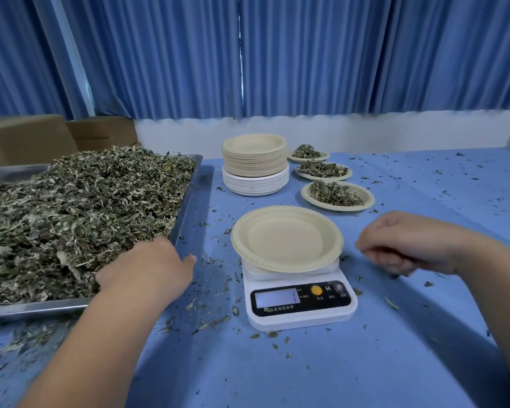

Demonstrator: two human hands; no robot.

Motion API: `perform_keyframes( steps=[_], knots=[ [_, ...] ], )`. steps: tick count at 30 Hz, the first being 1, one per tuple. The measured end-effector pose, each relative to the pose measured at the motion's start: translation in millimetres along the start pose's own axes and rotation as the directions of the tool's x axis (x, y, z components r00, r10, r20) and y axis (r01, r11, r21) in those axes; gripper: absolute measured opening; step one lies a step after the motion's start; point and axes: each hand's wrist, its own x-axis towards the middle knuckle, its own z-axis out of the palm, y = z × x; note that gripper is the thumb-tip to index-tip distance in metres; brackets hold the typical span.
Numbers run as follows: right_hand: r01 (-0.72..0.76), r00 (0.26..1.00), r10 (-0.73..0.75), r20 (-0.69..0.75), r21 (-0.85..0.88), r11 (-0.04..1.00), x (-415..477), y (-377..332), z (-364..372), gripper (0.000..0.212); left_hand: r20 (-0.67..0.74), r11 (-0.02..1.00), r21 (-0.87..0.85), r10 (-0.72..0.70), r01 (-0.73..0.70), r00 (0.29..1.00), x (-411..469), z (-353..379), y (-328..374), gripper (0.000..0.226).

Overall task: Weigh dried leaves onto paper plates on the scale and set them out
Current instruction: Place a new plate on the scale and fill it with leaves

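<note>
An empty cream paper plate (287, 238) sits on the white digital scale (301, 301) in the middle of the blue table. To the left, a metal tray (190, 198) holds a big heap of dried leaves (80, 207). My left hand (147, 269) is at the tray's near right corner. Its fingers are dug into the heap and hidden, and its thumb points right. My right hand (401, 242) hovers just right of the scale, fingers loosely curled, with nothing in it. Three plates of leaves (337, 195) stand in a row at the back right.
A tall stack of unused paper plates (255, 163) stands behind the scale. Cardboard boxes (27, 136) sit beyond the tray at the far left. Leaf bits are scattered over the blue tablecloth (424, 348). Blue curtains hang along the back.
</note>
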Motion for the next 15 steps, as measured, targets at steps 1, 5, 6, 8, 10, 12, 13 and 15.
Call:
perform_keyframes(
  steps=[1, 5, 6, 8, 10, 12, 13, 15],
  knots=[
    [-0.051, 0.987, 0.058, 0.149, -0.045, 0.998, -4.5, -0.2, 0.8, 0.029, 0.003, 1.0, -0.003, 0.011, -0.011, 1.0, 0.2, 1.4, 0.3, 0.051],
    [-0.101, 0.925, 0.201, 0.322, -0.301, 0.948, -7.6, -5.9, 18.8, 0.031, -0.013, 1.0, 0.002, 0.026, -0.026, 1.0, -0.6, 3.7, 1.4, 0.046],
    [-0.104, 0.932, 0.207, 0.298, -0.325, 0.94, -6.6, -7.7, 22.4, 0.032, -0.019, 1.0, 0.003, 0.029, -0.029, 0.999, -0.7, 4.2, 1.2, 0.045],
    [-0.108, 0.944, 0.202, 0.262, -0.333, 0.937, -4.9, -9.5, 25.7, 0.034, -0.034, 0.999, 0.004, 0.033, -0.033, 0.999, -0.6, 5.4, 0.7, 0.045],
    [-0.109, 0.946, 0.202, 0.253, -0.338, 0.935, -5.1, -10.0, 26.0, 0.035, -0.043, 1.0, 0.0, 0.031, -0.031, 0.999, 0.6, 6.3, 0.5, 0.043],
    [-0.115, 0.944, 0.211, 0.254, -0.348, 0.931, -6.6, -11.0, 25.8, 0.036, -0.041, 0.999, -0.027, 0.033, -0.034, 0.999, 3.3, 6.8, -0.5, 0.039],
    [-0.12, 0.941, 0.218, 0.259, -0.349, 0.929, -7.1, -11.6, 25.6, 0.037, -0.036, 0.998, -0.047, 0.036, -0.038, 0.999, 4.9, 6.6, -1.4, 0.037],
    [-0.135, 0.933, 0.236, 0.273, -0.344, 0.929, -7.6, -12.1, 25.4, 0.04, -0.031, 0.996, -0.081, 0.039, -0.041, 0.999, 7.3, 6.4, -3.6, 0.037]
  ],
)
